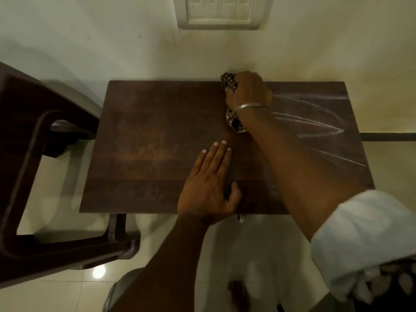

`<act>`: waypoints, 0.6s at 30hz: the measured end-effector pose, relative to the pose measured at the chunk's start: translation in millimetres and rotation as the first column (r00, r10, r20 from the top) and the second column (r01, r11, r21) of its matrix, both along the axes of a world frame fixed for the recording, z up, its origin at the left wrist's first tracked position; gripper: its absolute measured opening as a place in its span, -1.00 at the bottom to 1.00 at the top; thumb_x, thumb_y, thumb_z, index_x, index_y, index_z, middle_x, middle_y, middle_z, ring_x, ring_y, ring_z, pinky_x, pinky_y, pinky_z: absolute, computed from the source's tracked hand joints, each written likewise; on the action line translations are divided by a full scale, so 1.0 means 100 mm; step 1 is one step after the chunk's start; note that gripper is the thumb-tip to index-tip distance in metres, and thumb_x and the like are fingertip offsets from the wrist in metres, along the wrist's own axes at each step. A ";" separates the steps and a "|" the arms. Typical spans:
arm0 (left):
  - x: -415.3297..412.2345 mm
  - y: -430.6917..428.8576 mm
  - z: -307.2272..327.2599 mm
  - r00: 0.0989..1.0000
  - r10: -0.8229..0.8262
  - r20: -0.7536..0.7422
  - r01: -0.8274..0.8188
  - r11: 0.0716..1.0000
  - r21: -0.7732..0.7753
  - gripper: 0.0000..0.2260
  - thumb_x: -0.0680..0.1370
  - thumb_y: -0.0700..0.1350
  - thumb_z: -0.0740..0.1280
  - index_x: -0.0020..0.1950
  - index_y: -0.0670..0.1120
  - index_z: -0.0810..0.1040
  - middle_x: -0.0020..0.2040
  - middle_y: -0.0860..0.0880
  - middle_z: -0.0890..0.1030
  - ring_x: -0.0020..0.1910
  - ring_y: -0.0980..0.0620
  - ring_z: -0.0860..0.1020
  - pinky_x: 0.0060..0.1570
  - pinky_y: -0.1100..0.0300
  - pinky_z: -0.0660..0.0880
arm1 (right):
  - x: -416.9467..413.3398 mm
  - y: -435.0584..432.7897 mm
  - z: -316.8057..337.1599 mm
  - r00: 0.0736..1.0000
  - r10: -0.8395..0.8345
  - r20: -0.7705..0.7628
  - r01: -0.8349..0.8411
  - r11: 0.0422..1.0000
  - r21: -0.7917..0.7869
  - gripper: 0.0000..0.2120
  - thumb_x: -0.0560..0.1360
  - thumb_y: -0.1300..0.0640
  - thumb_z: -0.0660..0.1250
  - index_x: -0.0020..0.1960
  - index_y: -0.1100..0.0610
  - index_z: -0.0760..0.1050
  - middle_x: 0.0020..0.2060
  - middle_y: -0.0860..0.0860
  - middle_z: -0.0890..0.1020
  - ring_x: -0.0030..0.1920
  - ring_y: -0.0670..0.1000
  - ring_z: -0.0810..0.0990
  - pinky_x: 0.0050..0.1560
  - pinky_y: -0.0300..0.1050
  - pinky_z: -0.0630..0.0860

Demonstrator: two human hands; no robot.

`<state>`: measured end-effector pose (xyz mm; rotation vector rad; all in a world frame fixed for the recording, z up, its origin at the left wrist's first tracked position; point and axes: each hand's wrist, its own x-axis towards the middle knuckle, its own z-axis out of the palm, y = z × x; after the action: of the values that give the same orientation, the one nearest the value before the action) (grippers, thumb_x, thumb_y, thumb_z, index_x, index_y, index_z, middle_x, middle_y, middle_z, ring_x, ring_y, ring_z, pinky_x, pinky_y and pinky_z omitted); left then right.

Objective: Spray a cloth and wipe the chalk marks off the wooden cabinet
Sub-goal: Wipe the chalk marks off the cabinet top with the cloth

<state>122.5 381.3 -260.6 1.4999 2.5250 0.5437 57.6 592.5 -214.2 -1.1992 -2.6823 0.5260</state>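
Wiping in hand, chalk left on the right

Head view: the right hand [247, 92] was clenched round the checked cloth [227, 83] at the far edge of the wooden cabinet [146, 131]. The left hand [209, 188] lay flat on it, fingers straight. Chalk marks [315, 119] crossed the right side (the left looked clean). The next move likely called for sweeping the cloth rightward. No writing was readable.

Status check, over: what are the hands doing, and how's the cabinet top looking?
Right hand grips checkered cloth at far edge of cabinet top. Left hand flat on top, open. Chalk marks on right half, unwiped. Right forearm crosses above them.
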 end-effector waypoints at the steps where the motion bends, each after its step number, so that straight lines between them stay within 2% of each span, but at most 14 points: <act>1: 0.00 0.00 0.00 1.000 -0.002 0.001 0.002 1.000 -0.006 -0.31 0.57 0.16 0.09 0.63 -0.16 0.15 0.65 -0.09 0.09 0.64 0.05 -0.04 0.61 0.07 -0.11 | 0.10 -0.05 -0.01 1.000 -0.002 -0.006 0.002 1.000 0.011 -0.67 0.56 -0.04 0.27 0.25 0.08 0.50 0.21 0.09 0.53 0.22 0.12 0.51 0.11 -0.04 0.44; 4: 0.00 -0.01 -0.01 1.000 -0.003 0.004 0.003 1.000 -0.017 -0.31 0.57 0.17 0.08 0.63 -0.16 0.13 0.65 -0.09 0.08 0.64 0.06 -0.06 0.61 0.05 -0.08 | 0.46 -0.24 -0.06 0.999 0.012 -0.040 -0.010 0.999 0.049 -0.72 0.55 -0.06 0.27 0.16 0.06 0.56 0.14 0.08 0.58 0.14 0.12 0.55 0.06 -0.04 0.46; 7: 0.00 0.00 -0.02 1.000 -0.003 -0.002 0.003 1.000 0.002 -0.31 0.57 0.16 0.09 0.63 -0.16 0.16 0.65 -0.09 0.10 0.64 0.05 -0.03 0.61 0.06 -0.08 | 0.42 -0.19 -0.05 0.998 -0.028 -0.048 0.030 0.999 0.041 -0.73 0.54 -0.09 0.28 0.11 0.04 0.60 0.09 0.06 0.62 0.11 0.13 0.58 -0.01 -0.06 0.47; 13: -0.01 0.01 -0.02 1.000 0.003 -0.021 -0.003 1.000 0.004 -0.32 0.57 0.15 0.13 0.62 -0.17 0.18 0.64 -0.10 0.12 0.64 0.05 0.00 0.61 0.08 -0.08 | 0.07 0.09 -0.02 0.997 -0.074 -0.034 0.073 0.997 -0.020 -0.68 0.52 0.01 0.30 0.23 0.09 0.50 0.20 0.09 0.53 0.21 0.13 0.52 0.09 -0.06 0.45; 16: 0.00 0.01 -0.02 1.000 -0.001 -0.021 0.002 1.000 0.014 -0.32 0.57 0.14 0.13 0.61 -0.19 0.20 0.64 -0.11 0.15 0.64 0.02 0.03 0.61 0.05 -0.04 | 0.37 -0.04 -0.07 0.996 -0.085 -0.036 0.086 0.996 0.038 -0.78 0.52 -0.01 0.30 0.08 0.07 0.58 0.09 0.08 0.60 0.12 0.13 0.57 -0.09 -0.10 0.41; 18: 0.00 0.00 -0.03 1.000 0.001 -0.024 0.000 1.000 0.013 -0.32 0.57 0.14 0.13 0.61 -0.19 0.21 0.64 -0.12 0.15 0.64 0.02 0.04 0.61 0.03 -0.01 | 0.54 -0.14 -0.10 0.996 -0.060 -0.069 0.064 0.996 0.057 -0.80 0.51 -0.03 0.30 0.00 0.07 0.59 0.03 0.08 0.62 0.06 0.13 0.58 -0.13 -0.12 0.38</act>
<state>122.0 381.3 -263.3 1.5193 2.5449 0.5469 111.4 578.2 -224.4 -1.2215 -2.5769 0.4666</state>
